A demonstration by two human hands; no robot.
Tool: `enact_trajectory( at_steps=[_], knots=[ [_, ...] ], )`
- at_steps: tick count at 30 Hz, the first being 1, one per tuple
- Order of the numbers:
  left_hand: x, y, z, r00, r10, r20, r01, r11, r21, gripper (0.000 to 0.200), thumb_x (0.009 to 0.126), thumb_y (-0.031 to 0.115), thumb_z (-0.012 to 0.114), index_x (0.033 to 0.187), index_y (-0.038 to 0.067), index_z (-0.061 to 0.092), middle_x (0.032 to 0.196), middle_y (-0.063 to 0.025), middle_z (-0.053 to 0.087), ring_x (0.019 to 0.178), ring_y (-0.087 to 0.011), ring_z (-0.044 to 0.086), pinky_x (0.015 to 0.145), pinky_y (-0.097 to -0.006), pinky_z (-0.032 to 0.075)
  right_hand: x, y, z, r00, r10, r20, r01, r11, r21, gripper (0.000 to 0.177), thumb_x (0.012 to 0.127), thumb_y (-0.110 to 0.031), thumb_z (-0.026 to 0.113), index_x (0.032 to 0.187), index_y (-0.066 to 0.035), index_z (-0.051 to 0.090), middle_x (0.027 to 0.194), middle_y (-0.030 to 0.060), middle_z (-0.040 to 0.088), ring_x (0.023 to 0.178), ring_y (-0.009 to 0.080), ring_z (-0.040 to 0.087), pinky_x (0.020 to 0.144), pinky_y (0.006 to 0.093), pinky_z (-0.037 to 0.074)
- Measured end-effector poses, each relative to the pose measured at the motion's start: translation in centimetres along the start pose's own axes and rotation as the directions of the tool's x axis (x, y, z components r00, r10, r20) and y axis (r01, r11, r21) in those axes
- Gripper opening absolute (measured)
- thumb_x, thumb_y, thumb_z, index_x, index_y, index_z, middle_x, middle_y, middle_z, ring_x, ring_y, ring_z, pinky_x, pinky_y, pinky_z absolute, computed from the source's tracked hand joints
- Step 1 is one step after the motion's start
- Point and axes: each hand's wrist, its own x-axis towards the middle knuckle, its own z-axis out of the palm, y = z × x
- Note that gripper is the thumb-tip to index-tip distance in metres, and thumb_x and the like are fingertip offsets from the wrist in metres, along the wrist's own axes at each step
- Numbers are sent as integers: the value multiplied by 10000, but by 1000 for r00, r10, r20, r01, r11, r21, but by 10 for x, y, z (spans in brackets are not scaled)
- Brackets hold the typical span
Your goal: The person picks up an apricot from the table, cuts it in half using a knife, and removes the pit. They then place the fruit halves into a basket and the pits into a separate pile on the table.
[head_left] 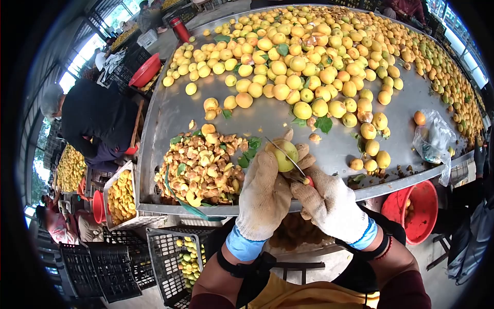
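Note:
My left hand (pixel 265 193), in a knit glove, holds a yellow-green apricot (pixel 284 154) over the near edge of the steel table (pixel 170 113). In my gloved right hand (pixel 329 203) is a small knife (pixel 288 157) with a red handle; its blade lies across the fruit. Just left of my hands lies a heap of pits and scraps (pixel 203 167). Whole apricots (pixel 303 56) are piled across the far half of the table.
A red bucket (pixel 419 206) stands under the table at the right, a white tray of cut halves (pixel 121 198) at the left, black crates (pixel 170 257) below. A plastic bag (pixel 435 139) lies on the right edge. Another person (pixel 95 118) bends at the left.

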Motion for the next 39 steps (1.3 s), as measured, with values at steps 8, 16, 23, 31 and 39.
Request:
enact_trajectory(
  at_steps=[8, 16, 23, 31, 39],
  knots=[
    [-4, 15, 5, 991, 130, 35, -135, 951, 278, 535, 1081, 178, 543, 1530, -61, 377, 1286, -154, 646, 1214, -268, 643, 1065, -404, 512, 0, 3, -4, 982, 96, 161, -87, 994, -64, 310, 1047, -265, 600, 1178, 16, 615, 757, 42, 658, 612, 94, 649, 558, 265, 511],
    [-12, 23, 15, 993, 106, 45, -112, 807, 580, 524, 1037, 60, 546, 1525, -51, 392, 1277, -145, 644, 1202, -219, 648, 1014, -341, 529, -3, 7, -5, 955, 140, 263, -202, 953, 227, 365, 1029, -380, 640, 982, -17, 639, 673, 133, 664, 656, 264, 728, 608, 364, 545],
    [-6, -1, 13, 997, 76, 18, -78, 957, 280, 675, 1089, 375, 535, 1546, -77, 326, 1267, -173, 673, 1182, -320, 646, 1082, -458, 496, 2, 13, 7, 999, -53, -10, 52, 998, -45, 391, 1007, -386, 678, 957, 0, 643, 691, 205, 644, 696, 425, 694, 594, 420, 561],
    [-7, 17, 15, 996, 79, 45, -89, 744, 663, 514, 981, 11, 624, 1472, -39, 482, 1307, -167, 643, 1139, -235, 662, 963, -339, 555, -5, 10, 12, 1000, -3, -1, 3, 999, 52, 381, 1000, -409, 687, 916, -40, 643, 706, 197, 654, 708, 424, 700, 575, 440, 560],
    [-4, -2, -2, 999, -10, -31, 19, 958, 286, 674, 1100, 541, 427, 1451, -30, 496, 1228, -144, 682, 1194, -294, 639, 1070, -424, 513, -1, 12, 9, 1000, 5, 4, -4, 973, -231, 321, 1012, -311, 675, 1109, -5, 678, 847, 206, 703, 758, 346, 735, 654, 397, 572]
  ],
)
